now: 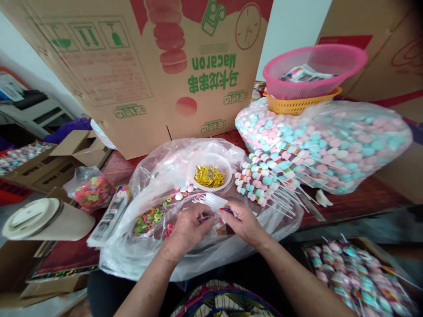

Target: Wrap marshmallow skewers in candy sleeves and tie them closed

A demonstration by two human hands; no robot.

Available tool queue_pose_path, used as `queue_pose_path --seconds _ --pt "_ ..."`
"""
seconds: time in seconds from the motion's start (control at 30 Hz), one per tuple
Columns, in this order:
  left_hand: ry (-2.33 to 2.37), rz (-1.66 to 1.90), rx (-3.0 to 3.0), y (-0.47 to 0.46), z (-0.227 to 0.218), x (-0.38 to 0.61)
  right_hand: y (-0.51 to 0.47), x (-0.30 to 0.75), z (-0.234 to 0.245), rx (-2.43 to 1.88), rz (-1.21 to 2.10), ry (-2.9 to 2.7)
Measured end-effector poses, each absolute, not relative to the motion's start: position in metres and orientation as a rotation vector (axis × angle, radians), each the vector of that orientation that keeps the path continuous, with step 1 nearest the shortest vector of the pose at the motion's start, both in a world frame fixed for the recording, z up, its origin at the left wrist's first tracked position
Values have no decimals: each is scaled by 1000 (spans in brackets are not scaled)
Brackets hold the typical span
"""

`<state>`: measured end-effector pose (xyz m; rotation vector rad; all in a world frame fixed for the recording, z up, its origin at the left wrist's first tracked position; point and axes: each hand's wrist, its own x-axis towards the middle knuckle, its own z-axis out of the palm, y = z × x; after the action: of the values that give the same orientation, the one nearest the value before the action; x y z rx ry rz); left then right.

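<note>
Above a clear plastic sheet (132,259), my left hand (188,226) is closed with its thumb and fingers pinched on something small and see-through that I cannot make out. Close beside it, my right hand (244,222) pinches a small piece with red and blue on it; its kind is unclear. White sticks (211,200) lie just beyond both hands. Behind these is a white bowl (214,159) with gold twist ties (209,177). Ring-shaped candies (150,220) lie left of my left hand. Marshmallow skewers (264,176) are piled to the right.
A tall cardboard box (148,119) stands behind the sheet. At right sits a big bag of marshmallows (330,149) under a yellow basket (297,105) and a pink basket (358,57). A lidded container (66,222) and a candy bag (92,191) are left. Wrapped skewers (357,273) fill a lower box.
</note>
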<state>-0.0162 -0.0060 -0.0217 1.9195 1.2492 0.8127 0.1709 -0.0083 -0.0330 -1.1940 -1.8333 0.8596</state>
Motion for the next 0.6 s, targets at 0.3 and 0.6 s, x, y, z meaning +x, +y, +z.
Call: queue_pose_path --seconds 0.3,0.6 --pt "1270 640 1890 -6 -12 5 -11 190 -38 -1173 745 -1768" --pt "1258 892 2118 -11 -22 12 15 217 -12 -1498 284 -1730"
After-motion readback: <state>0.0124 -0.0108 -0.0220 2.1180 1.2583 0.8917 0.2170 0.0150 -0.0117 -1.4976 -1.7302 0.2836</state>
